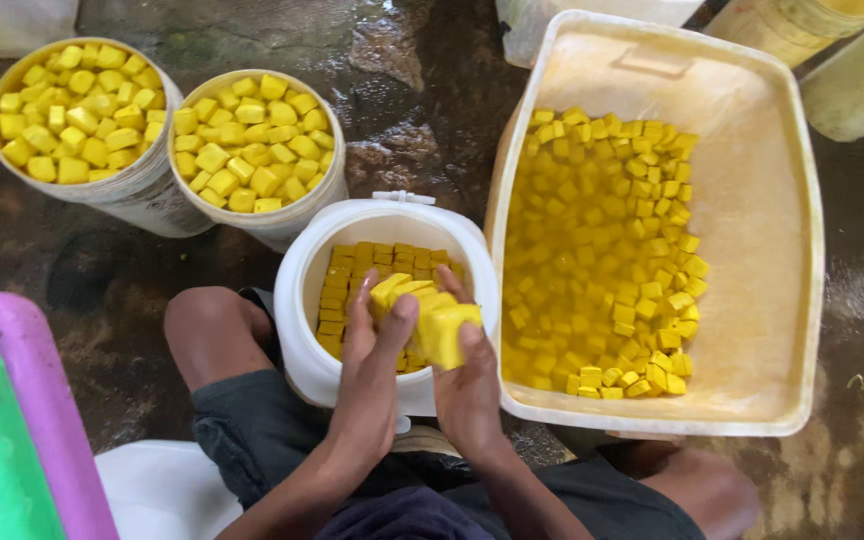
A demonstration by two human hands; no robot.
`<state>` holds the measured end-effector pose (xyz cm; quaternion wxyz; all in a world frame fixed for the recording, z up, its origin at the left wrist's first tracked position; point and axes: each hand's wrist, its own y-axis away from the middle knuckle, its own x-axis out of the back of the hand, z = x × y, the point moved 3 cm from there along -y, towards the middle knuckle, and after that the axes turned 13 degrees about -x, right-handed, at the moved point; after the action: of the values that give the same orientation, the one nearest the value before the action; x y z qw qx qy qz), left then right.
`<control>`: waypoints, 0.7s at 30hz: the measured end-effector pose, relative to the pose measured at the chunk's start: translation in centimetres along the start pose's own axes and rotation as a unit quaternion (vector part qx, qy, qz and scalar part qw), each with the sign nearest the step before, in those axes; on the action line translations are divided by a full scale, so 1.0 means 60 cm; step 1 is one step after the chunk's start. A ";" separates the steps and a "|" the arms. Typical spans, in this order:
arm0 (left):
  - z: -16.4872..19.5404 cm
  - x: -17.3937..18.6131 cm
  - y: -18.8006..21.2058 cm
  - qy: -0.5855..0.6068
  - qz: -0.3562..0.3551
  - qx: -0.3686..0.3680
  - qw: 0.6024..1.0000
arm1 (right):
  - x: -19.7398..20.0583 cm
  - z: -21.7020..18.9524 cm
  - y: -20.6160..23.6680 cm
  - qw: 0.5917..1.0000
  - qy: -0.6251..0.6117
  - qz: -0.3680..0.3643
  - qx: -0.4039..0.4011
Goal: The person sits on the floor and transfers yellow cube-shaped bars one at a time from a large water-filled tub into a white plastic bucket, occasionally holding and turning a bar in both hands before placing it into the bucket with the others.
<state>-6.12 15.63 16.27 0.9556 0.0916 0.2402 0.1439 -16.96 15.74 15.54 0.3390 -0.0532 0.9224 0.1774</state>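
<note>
Your picture is bright and even, with soft daylight and no hard shadows. The wet floor (402,90) shines a little near the top middle. The yellow cubes (592,250) glow strongly, and the ones under the water look soft. Your hands look sharp. The corners bend slightly.

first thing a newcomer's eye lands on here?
Bright yellow cubes everywhere: the left hand and right hand together grip a row of yellow cubes over a white bucket at centre, partly packed in neat rows. Right of it, a large cream tub holds loose cubes in yellow liquid. Upper left, two full round buckets stand on the wet dark floor.
</note>
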 end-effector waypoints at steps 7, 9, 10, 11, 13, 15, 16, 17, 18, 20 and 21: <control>-0.038 0.019 -0.037 0.300 0.020 0.167 0.939 | -0.024 -0.017 0.010 0.763 0.641 0.057 0.056; -0.043 0.029 -0.040 0.282 0.032 0.208 0.936 | -0.020 -0.032 0.000 0.729 0.681 0.059 0.030; -0.046 0.032 -0.041 0.277 0.029 0.222 0.934 | -0.020 -0.036 -0.006 0.740 0.672 0.029 0.009; -0.049 0.034 -0.041 0.272 0.025 0.237 0.932 | -0.020 -0.038 -0.013 0.749 0.662 0.000 -0.011; -0.050 0.039 -0.046 0.252 0.006 0.209 0.945 | -0.019 -0.040 -0.024 0.768 0.639 -0.036 -0.034; -0.052 0.043 -0.053 0.226 -0.012 0.188 0.956 | -0.016 -0.037 -0.034 0.789 0.611 -0.053 -0.039; -0.053 0.046 -0.057 0.209 -0.018 0.183 0.960 | -0.013 -0.033 -0.042 0.810 0.580 -0.073 -0.050; -0.053 0.049 -0.059 0.193 -0.022 0.180 0.964 | -0.010 -0.029 -0.048 0.829 0.548 -0.093 -0.063; -0.051 0.050 -0.063 0.184 -0.037 0.173 0.967 | -0.006 -0.022 -0.055 0.846 0.515 -0.115 -0.077; -0.044 0.055 -0.073 0.168 -0.064 0.159 0.971 | 0.004 -0.006 -0.062 0.872 0.471 -0.104 -0.086; -0.041 0.059 -0.078 0.146 -0.071 0.165 0.973 | 0.009 0.002 -0.065 0.884 0.448 -0.099 -0.091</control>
<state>-3.23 12.61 11.45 0.8897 0.2089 0.4033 0.0456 -16.43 12.16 13.96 -0.1010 -0.2483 0.9457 0.1836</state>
